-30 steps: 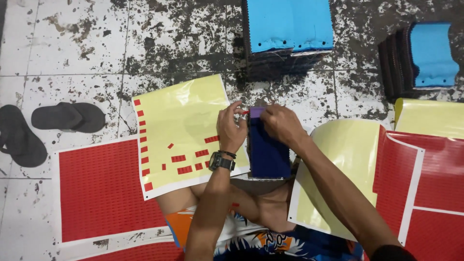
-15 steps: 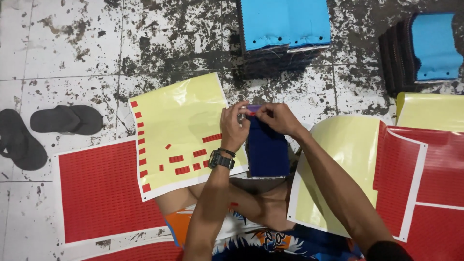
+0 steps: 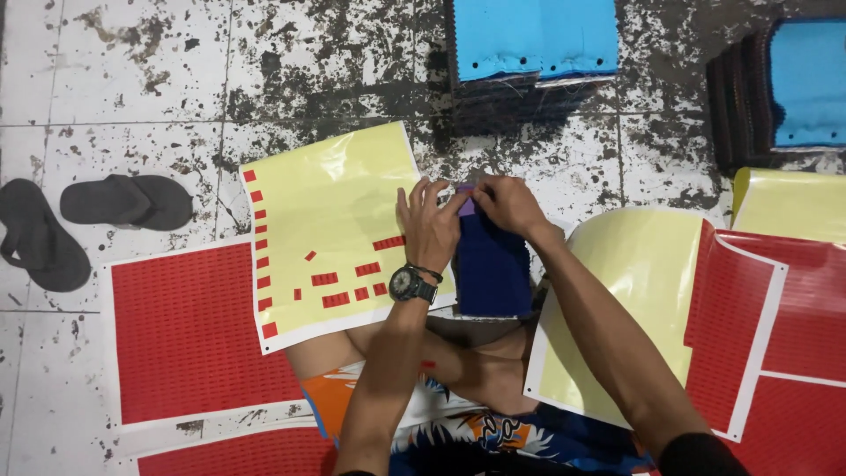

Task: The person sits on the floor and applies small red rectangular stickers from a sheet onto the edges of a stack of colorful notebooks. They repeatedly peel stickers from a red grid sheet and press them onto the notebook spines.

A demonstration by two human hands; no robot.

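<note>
Both hands, left hand [image 3: 429,225] and right hand [image 3: 507,204], pinch a dark blue fabric piece's [image 3: 491,269] far edge; left, a yellow sheet [image 3: 330,211] with red stickers [image 3: 335,300].

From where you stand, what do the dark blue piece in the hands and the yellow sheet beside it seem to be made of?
Dark blue piece: probably fabric or felt; matte and soft-looking.
Yellow sheet: likely glossy sticker backing paper; smooth, curling slightly at an edge, with a few red stickers left on it.
</note>
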